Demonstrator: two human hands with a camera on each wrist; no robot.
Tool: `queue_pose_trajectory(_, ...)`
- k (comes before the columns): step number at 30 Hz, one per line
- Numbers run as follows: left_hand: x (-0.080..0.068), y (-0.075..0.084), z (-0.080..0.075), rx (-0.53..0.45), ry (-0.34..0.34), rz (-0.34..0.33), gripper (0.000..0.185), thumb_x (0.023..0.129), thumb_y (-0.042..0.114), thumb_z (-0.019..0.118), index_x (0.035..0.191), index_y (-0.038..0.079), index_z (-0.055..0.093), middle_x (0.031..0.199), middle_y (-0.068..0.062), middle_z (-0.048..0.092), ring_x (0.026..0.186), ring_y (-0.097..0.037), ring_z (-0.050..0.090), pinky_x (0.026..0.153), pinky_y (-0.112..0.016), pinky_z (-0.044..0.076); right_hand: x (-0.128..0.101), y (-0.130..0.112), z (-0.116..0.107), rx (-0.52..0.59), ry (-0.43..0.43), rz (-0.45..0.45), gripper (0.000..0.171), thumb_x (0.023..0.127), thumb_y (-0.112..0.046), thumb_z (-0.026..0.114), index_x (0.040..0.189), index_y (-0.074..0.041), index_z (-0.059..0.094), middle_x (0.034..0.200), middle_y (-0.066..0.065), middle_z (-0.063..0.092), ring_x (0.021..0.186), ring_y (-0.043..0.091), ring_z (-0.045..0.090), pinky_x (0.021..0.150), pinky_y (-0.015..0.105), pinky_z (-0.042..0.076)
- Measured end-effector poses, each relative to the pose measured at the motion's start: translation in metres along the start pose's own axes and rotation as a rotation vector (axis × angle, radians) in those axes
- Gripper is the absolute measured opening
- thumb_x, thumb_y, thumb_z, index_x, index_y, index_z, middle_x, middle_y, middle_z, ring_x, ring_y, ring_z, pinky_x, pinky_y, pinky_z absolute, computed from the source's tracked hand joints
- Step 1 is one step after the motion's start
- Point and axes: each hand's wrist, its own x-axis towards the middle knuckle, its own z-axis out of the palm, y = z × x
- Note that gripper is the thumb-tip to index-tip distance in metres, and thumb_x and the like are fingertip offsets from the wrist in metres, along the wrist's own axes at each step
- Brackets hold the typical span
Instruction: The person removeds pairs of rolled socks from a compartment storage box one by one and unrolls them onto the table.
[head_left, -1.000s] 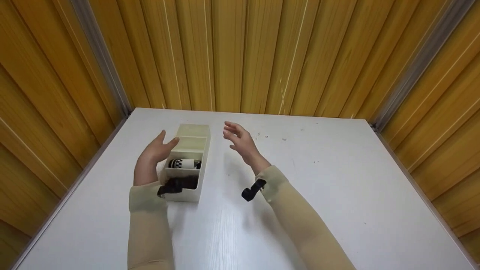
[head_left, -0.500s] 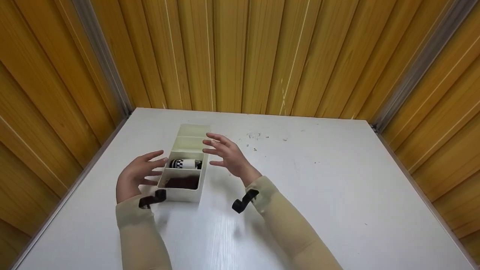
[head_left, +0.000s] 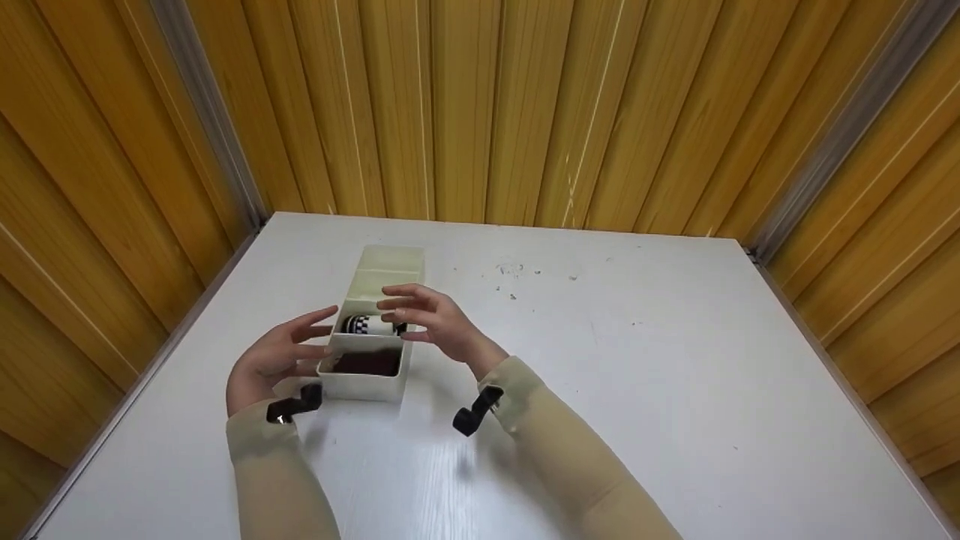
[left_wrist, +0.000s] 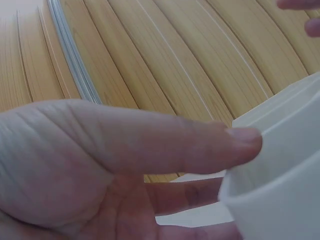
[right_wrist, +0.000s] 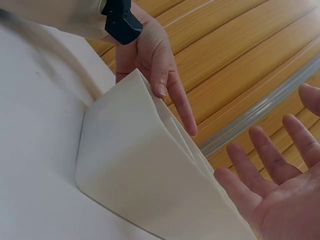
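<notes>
Now my left hand (head_left: 271,363) and right hand (head_left: 435,324), fingers spread, flank the box (head_left: 373,330); uneven pressure could tip it on the counter (head_left: 600,390), I judge.

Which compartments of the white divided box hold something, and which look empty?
The two nearest compartments of the box are filled: a dark item nearest, then a black-and-white checkered roll. The two far ones look empty.

Box (head_left: 373,330) flanked by hands; table (head_left: 637,375) rightward free
</notes>
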Motion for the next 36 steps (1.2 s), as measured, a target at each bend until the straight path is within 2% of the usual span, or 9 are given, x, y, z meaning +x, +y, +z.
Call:
queue_pose_trajectory(5,0.0,-0.004,0.0,-0.092,0.012,-0.015,0.083,0.092,0.011,0.076,0.161,0.031,0.035,0.167,-0.017,0.028,0.121,-0.029,0.064,0.101,-0.049,0.057,0.004,-0.002,0.01,-0.081,-0.037,-0.01,0.046,0.101,-0.011,0.06,0.145,-0.003,0.053,0.146,0.019,0.06,0.138,0.041,0.055,0.11,0.052,0.05)
queue_pose_trajectory(8,0.0,-0.004,0.0,-0.097,0.008,-0.01,0.081,0.093,0.01,0.075,0.161,0.029,0.036,0.168,-0.017,0.027,0.118,-0.025,0.066,0.099,-0.048,0.058,0.006,-0.001,0.015,-0.127,-0.074,-0.021,0.045,0.1,-0.01,0.061,0.144,-0.002,0.055,0.147,0.023,0.058,0.139,0.044,0.053,0.109,0.052,0.051)
queue_pose_trajectory(12,0.001,-0.004,-0.001,-0.088,0.01,-0.002,0.08,0.092,0.011,0.076,0.16,0.028,0.038,0.167,-0.017,0.029,0.114,-0.023,0.068,0.096,-0.044,0.059,0.011,0.002,0.02,-0.246,-0.139,-0.076,0.043,0.098,-0.007,0.062,0.14,0.003,0.057,0.143,0.027,0.059,0.135,0.043,0.056,0.107,0.039,0.053)
queue_pose_trajectory(15,0.001,-0.005,-0.001,-0.094,0.012,-0.006,0.08,0.091,0.014,0.078,0.159,0.029,0.039,0.167,-0.016,0.029,0.114,-0.023,0.068,0.096,-0.043,0.059,0.014,0.002,0.023,-0.347,-0.189,-0.119,0.042,0.096,-0.003,0.063,0.137,0.006,0.058,0.139,0.029,0.061,0.131,0.044,0.059,0.106,0.034,0.053)
queue_pose_trajectory(19,0.001,-0.006,-0.001,-0.098,0.01,-0.017,0.081,0.091,0.016,0.079,0.159,0.031,0.039,0.168,-0.014,0.028,0.116,-0.024,0.067,0.097,-0.043,0.058,0.015,0.0,0.028,-0.486,-0.221,-0.097,0.043,0.094,-0.004,0.065,0.137,0.0,0.061,0.135,0.021,0.066,0.128,0.035,0.064,0.109,0.042,0.052)
queue_pose_trajectory(22,0.001,-0.008,-0.001,-0.093,0.011,-0.026,0.081,0.091,0.017,0.078,0.16,0.031,0.038,0.168,-0.014,0.027,0.117,-0.024,0.067,0.098,-0.043,0.057,0.016,-0.001,0.032,-0.599,-0.23,-0.041,0.044,0.094,-0.006,0.068,0.137,-0.007,0.063,0.136,0.012,0.068,0.128,0.026,0.064,0.106,0.038,0.054)
queue_pose_trajectory(25,0.0,-0.008,-0.001,-0.093,0.015,-0.027,0.08,0.091,0.016,0.078,0.159,0.031,0.039,0.167,-0.014,0.028,0.116,-0.023,0.066,0.097,-0.042,0.058,0.016,-0.002,0.037,-0.689,-0.239,0.002,0.044,0.095,-0.005,0.068,0.138,-0.012,0.063,0.138,0.008,0.066,0.13,0.024,0.062,0.105,0.034,0.054)
queue_pose_trajectory(28,0.0,-0.008,-0.001,-0.111,0.014,-0.03,0.08,0.091,0.015,0.078,0.159,0.032,0.039,0.167,-0.014,0.028,0.118,-0.026,0.065,0.098,-0.043,0.057,0.017,-0.004,0.042,-0.773,-0.25,0.0,0.042,0.095,-0.003,0.068,0.136,-0.011,0.063,0.138,0.009,0.066,0.13,0.028,0.063,0.107,0.038,0.054)
queue_pose_trajectory(36,-0.001,-0.007,0.0,-0.098,-0.003,-0.01,0.077,0.094,0.011,0.073,0.16,0.03,0.037,0.168,-0.016,0.026,0.131,-0.035,0.06,0.108,-0.058,0.05,0.019,-0.005,0.054,-1.14,-0.232,-0.044,0.037,0.093,-0.004,0.068,0.128,-0.015,0.071,0.128,0.003,0.073,0.117,0.021,0.068,0.098,0.027,0.054)
